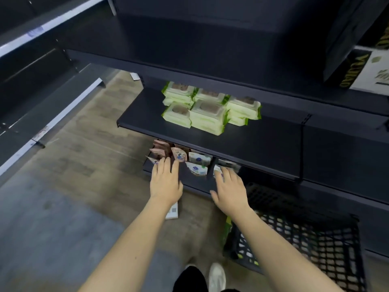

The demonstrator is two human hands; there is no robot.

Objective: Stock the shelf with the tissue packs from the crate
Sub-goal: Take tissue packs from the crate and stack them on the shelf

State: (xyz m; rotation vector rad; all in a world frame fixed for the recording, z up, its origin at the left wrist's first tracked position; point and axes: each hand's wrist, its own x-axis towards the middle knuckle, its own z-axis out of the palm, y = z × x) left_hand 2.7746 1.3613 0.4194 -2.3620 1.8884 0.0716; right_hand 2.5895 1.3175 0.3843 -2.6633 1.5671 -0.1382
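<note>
Left hand point(165, 182): fingers straight, touching pink packs point(166, 151), likely squaring the row.
Right hand point(229, 189): fingers spread over white pack point(217, 170); grasp unclear.
Crate point(305, 234): frame's lower right.
Green tissue packs point(208, 109): stacked mid-shelf, centre.

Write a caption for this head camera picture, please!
Both hands reach small packs on the low shelf, beside a black crate.
</note>
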